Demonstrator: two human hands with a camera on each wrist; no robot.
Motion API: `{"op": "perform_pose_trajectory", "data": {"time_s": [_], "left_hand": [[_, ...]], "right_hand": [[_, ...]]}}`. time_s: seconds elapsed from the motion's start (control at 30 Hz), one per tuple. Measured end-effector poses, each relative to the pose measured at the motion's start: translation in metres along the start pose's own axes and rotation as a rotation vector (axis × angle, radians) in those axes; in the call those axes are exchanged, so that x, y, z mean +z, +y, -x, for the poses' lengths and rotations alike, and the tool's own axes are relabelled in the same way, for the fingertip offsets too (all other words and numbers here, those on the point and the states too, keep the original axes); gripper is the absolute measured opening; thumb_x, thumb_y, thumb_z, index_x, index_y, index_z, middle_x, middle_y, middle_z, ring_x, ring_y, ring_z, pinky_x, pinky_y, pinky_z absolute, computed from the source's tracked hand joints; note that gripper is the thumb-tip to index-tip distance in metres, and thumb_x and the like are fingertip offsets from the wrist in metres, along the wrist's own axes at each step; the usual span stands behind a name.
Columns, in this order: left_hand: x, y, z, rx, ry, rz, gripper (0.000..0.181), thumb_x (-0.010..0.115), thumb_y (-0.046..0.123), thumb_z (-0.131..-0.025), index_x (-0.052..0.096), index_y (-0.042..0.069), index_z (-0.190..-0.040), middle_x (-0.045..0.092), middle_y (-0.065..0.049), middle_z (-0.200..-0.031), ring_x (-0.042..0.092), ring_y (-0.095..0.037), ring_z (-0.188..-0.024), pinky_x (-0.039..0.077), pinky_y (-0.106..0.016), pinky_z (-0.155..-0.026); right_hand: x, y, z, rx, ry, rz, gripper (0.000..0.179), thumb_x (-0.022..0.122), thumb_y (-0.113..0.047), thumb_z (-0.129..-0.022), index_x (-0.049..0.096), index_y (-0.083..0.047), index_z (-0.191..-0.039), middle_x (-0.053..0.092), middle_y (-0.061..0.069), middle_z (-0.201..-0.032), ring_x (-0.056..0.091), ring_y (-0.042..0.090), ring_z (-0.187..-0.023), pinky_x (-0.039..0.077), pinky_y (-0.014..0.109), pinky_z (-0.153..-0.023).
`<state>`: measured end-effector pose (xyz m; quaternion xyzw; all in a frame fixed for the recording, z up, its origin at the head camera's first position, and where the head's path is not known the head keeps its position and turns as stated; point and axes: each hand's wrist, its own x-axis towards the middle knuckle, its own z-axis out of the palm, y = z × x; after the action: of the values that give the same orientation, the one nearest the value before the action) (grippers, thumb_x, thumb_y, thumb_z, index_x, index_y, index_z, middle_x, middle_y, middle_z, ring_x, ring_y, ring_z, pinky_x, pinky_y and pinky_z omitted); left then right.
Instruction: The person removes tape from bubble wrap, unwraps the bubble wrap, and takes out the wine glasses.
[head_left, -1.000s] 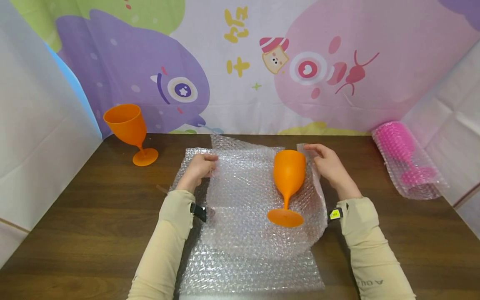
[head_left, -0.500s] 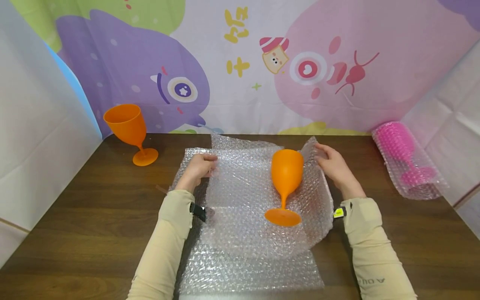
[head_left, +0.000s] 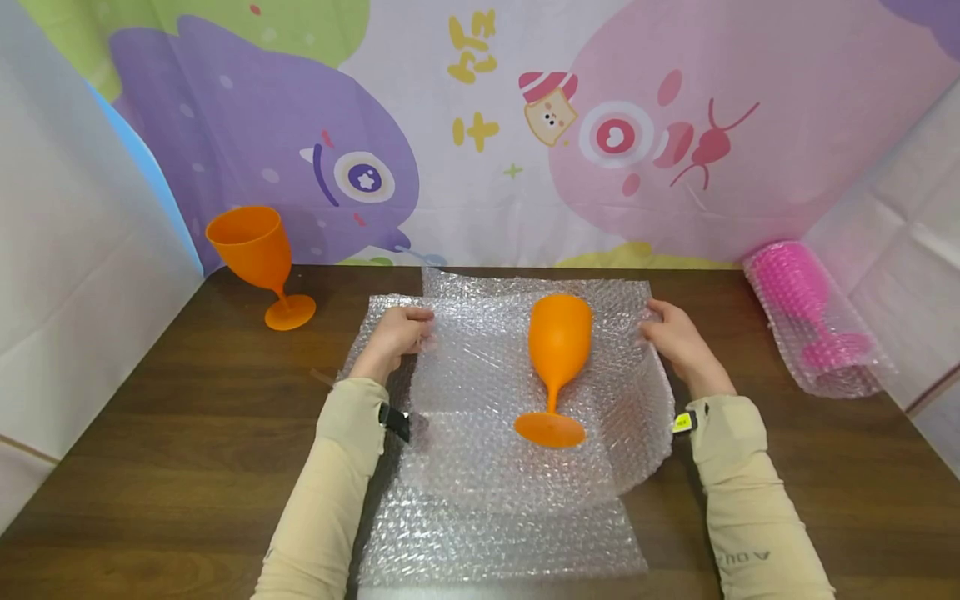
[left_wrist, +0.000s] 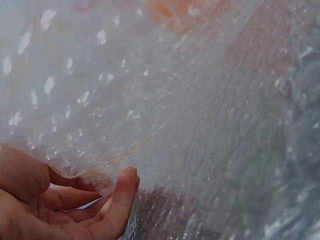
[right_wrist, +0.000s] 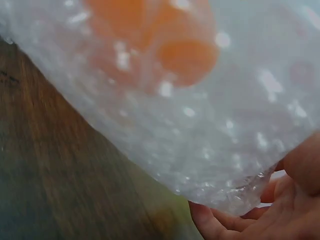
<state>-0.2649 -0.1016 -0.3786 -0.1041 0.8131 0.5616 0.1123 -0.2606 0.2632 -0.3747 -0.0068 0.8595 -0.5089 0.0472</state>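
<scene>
An orange plastic goblet (head_left: 560, 340) lies on a sheet of bubble wrap (head_left: 480, 375), its bowl toward the back and its foot toward the person. My left hand (head_left: 397, 337) pinches the sheet's left edge between thumb and fingers, as the left wrist view also shows. At the opposite edge, my right hand (head_left: 678, 342) pinches the sheet near its back right corner and holds that side raised in a curve. In the right wrist view, the goblet (right_wrist: 187, 62) shows blurred through the bubble wrap (right_wrist: 200, 145).
More bubble wrap (head_left: 495, 542) lies flat beneath the held sheet. A second orange goblet (head_left: 255, 250) stands upright at the back left. A pink goblet wrapped in bubble wrap (head_left: 813, 317) lies at the back right. A printed cloth (head_left: 480, 208) hangs behind the wooden table (head_left: 187, 467).
My right hand has moved to the right with the sheet's edge, spreading its right side wider. The goblet on it has shifted a little left. My left hand has stayed almost still.
</scene>
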Motion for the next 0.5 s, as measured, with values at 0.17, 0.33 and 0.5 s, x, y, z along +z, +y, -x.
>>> {"op": "perform_pose_trajectory", "data": {"time_s": [0.17, 0.33, 0.5], "left_hand": [[-0.001, 0.000, -0.001, -0.006, -0.011, -0.017, 0.037, 0.044, 0.006, -0.093, 0.048, 0.002, -0.130, 0.050, -0.016, -0.128, 0.056, -0.013, -0.084, 0.045, -0.019, -0.066], [-0.001, 0.000, -0.002, 0.006, -0.016, -0.020, 0.038, 0.043, 0.006, -0.093, 0.047, 0.002, -0.130, 0.051, -0.016, -0.127, 0.055, -0.013, -0.083, 0.044, -0.019, -0.064], [-0.002, -0.001, -0.002, -0.006, -0.024, -0.048, 0.038, 0.043, 0.007, -0.093, 0.047, 0.004, -0.131, 0.051, -0.015, -0.126, 0.053, -0.013, -0.083, 0.041, -0.020, -0.061]], "right_hand": [[-0.006, 0.007, 0.001, -0.019, -0.075, 0.026, 0.065, 0.040, 0.002, -0.080, 0.012, 0.017, -0.137, 0.022, 0.036, -0.139, 0.029, 0.037, -0.120, 0.031, 0.043, -0.099], [-0.014, 0.013, 0.004, -0.035, -0.173, 0.017, 0.069, 0.041, 0.005, -0.082, 0.006, 0.012, -0.140, 0.010, 0.034, -0.144, 0.018, 0.041, -0.129, 0.027, 0.051, -0.102], [-0.019, 0.020, 0.007, -0.057, -0.197, 0.028, 0.070, 0.046, 0.007, -0.082, 0.009, 0.008, -0.141, 0.009, 0.031, -0.145, 0.012, 0.043, -0.131, 0.027, 0.053, -0.102]]}}
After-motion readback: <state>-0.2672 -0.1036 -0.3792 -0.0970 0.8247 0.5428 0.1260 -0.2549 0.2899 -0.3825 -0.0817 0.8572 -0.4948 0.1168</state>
